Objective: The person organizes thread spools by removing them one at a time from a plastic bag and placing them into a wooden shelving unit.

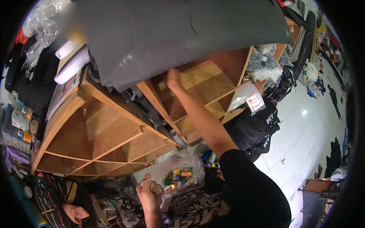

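My right hand (pixel 173 79) reaches into an upper compartment of the wooden shelf (pixel 205 81), just under the edge of a dark grey sheet (pixel 182 38) draped over the top. Its fingers are hidden by the shadow and the sheet's edge. Lower down, my left hand (pixel 149 192) is closed, fingers curled, with a thin pale thing at the fingertips too small to name. Beside it sits a clear plastic container (pixel 194 176) with several small colourful rolls or spools (pixel 178 176) inside.
A second wooden shelf unit (pixel 95 133) with open compartments stands at the left. Black bags (pixel 254 129) and plastic-wrapped items (pixel 264 62) lie to the right, beside white floor tiles (pixel 300 125). A striped dark cloth (pixel 49 197) lies at the lower left.
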Available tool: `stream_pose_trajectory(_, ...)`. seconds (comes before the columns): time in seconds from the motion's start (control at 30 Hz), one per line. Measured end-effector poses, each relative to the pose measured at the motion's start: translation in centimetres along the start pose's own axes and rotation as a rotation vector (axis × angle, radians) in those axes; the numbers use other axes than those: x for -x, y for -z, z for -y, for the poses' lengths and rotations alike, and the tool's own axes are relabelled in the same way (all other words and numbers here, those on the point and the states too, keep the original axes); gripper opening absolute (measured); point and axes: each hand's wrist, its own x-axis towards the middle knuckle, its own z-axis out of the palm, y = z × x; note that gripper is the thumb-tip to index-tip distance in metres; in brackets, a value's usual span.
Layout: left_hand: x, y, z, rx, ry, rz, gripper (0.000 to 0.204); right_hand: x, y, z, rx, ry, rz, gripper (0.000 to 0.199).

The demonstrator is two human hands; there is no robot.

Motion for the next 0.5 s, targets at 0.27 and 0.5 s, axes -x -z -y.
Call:
stream_pose_trajectory(0.27,1.2,1.2,0.4,0.057,0.034,-0.116,0.025,-1.9,-5.6,-0.3,-0.115,0.050,0.024,0.019)
stream_pose_trajectory(0.5,1.6,3.0,1.0,0.011,-0.013,-0.161,0.016,0.5,-4.3,3.1,-0.259,-0.081,-0.050,0.026)
